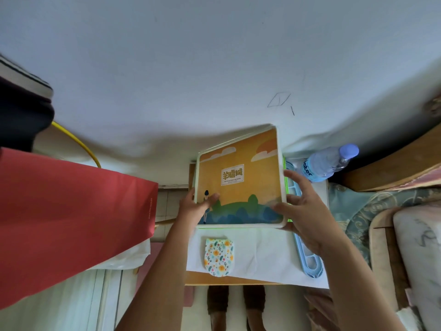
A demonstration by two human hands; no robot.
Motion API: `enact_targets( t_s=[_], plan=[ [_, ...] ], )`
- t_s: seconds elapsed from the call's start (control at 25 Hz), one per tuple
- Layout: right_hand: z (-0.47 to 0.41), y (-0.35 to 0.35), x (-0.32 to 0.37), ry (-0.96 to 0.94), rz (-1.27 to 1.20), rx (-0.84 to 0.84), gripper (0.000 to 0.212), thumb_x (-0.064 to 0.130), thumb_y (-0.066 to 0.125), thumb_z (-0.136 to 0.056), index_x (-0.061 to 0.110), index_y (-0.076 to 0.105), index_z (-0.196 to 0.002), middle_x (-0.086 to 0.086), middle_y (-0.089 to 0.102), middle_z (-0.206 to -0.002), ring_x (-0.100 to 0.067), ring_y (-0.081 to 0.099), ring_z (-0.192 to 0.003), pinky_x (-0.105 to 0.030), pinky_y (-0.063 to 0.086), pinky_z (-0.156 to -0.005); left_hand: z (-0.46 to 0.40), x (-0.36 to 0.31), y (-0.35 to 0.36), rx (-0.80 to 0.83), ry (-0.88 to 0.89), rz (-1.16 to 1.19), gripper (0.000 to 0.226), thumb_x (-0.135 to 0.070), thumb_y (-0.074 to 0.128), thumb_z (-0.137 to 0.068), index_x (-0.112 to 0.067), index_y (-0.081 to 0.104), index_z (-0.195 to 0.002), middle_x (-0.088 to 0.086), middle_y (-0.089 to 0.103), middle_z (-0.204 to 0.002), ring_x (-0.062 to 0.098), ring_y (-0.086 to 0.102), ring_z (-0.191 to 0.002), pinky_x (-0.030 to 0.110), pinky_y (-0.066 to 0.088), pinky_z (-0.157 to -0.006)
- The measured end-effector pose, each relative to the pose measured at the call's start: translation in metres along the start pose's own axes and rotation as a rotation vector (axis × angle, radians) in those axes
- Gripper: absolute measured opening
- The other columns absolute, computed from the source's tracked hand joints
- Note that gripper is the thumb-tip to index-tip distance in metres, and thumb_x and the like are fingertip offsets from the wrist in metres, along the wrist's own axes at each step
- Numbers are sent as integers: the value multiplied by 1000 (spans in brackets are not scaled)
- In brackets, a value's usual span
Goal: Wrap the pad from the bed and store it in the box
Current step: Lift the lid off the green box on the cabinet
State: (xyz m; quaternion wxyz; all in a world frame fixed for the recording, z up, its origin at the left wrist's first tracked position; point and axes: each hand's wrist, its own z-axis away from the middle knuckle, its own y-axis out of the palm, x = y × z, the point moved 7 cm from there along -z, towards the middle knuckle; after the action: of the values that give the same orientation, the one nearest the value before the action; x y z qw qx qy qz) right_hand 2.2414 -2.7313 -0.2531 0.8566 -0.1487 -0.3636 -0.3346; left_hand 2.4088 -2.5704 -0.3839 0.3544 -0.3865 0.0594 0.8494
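An orange box (245, 163) with a cartoon landscape and a white label on its lid stands on the small table against the white wall. My left hand (194, 206) grips its near left corner, thumb lying on the lid. My right hand (299, 206) holds its near right corner and right side, fingers spread. In front of the box, a folded pad (218, 256) with a yellow flower print lies on a white sheet (262, 249) that covers the table top. Neither hand touches the pad.
A clear water bottle (327, 163) with a blue cap lies right of the box. A pale blue plastic hanger (307, 254) lies along the table's right side. A red paper bag (71, 223) stands at the left. A bed with a patterned cover (358, 211) is at the right.
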Motion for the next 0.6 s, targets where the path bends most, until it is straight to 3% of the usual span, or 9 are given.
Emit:
enact_targets(
  t_s=[0.16, 0.32, 0.48, 0.6],
  plan=[
    [0, 12, 5, -24, -33, 118, 67, -8, 59, -84, 46, 44, -121, -14, 71, -105, -31, 71, -92, -40, 60, -64, 4, -1, -10, 37, 13, 84, 60, -40, 78, -68, -15, 61, -120, 6, 69, -117, 22, 67, -103, 30, 55, -83],
    [4, 9, -4, -33, -30, 142, 67, -8, 60, -83, 55, 51, -106, -10, 75, -98, -27, 73, -87, -38, 60, -61, 18, -4, -21, 26, -9, 140, 70, -45, 79, -57, -12, 62, -117, 8, 70, -115, 23, 67, -104, 38, 51, -94],
    [13, -23, -26, 8, 16, 80, 66, -5, 60, -85, 54, 50, -113, -9, 74, -98, -26, 74, -85, -38, 59, -62, 44, -1, -29, 19, -66, 142, 60, -20, 80, -70, -14, 53, -123, 7, 67, -118, 22, 64, -105, 43, 48, -97],
    [22, -68, -54, 80, 130, -12, 69, 1, 66, -82, 51, 42, -124, -9, 67, -107, -28, 68, -95, -44, 59, -72, 71, -1, -8, 139, -103, 119, 81, -7, 80, -69, -19, 39, -139, 5, 60, -124, 25, 56, -115, 45, 43, -103]
  ],
)
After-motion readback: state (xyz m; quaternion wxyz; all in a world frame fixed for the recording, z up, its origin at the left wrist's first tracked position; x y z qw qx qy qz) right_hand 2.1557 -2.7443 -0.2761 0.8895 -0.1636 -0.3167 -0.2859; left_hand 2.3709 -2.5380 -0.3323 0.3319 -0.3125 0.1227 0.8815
